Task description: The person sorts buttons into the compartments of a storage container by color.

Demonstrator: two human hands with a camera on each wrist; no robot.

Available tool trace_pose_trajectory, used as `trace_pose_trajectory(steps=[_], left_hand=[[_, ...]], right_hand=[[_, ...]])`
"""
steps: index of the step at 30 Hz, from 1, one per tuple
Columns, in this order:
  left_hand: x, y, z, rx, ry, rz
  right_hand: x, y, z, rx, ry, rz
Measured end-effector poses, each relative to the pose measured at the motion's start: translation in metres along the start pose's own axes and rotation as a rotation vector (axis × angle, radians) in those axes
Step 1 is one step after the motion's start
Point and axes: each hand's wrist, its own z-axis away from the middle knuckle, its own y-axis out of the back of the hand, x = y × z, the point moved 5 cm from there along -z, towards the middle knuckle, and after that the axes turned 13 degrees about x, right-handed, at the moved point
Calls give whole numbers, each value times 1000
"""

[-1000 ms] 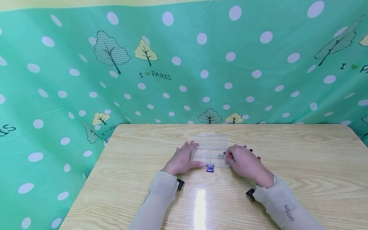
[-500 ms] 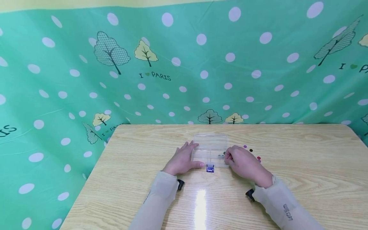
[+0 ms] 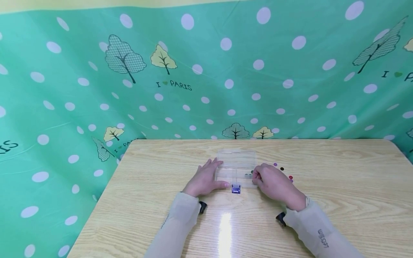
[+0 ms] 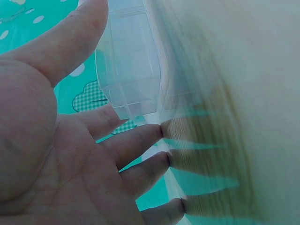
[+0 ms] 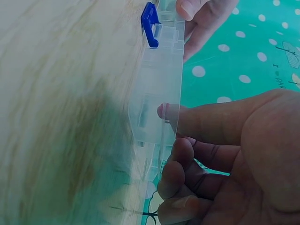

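Note:
A clear plastic divided box (image 3: 235,164) stands on the table, its lid raised at the back. My left hand (image 3: 207,178) steadies its left end, thumb at the near edge and fingers spread behind. At the right end my right hand (image 3: 271,180) has its fingers curled. In the right wrist view its thumb (image 5: 211,117) reaches over the wall. A small dark disc seems pinched at the fingertips, mostly hidden. Small dark green discs (image 3: 247,174) lie in the right compartment. The blue latch (image 3: 236,189) hangs open at the front.
On the wooden table (image 3: 167,157), right of the box, lie loose small discs: a purple disc (image 3: 275,164), a black disc (image 3: 282,168) and a red disc (image 3: 290,177). Another purple one is partly covered by my right hand. A green dotted curtain (image 3: 193,71) hangs behind.
My right hand shifts very slightly left at the box's right end, leaving more of the loose discs visible. The left hand and the box stay put.

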Motion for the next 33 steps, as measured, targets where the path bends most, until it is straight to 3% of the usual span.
trace_pose_trajectory(steps=[23, 33], left_hand=[[-1, 0, -1, -2, 14, -1], [-1, 0, 0, -3, 2, 10]], right_hand=[[1, 6, -1, 54, 56, -6], [15, 21, -5, 73, 0, -32]])
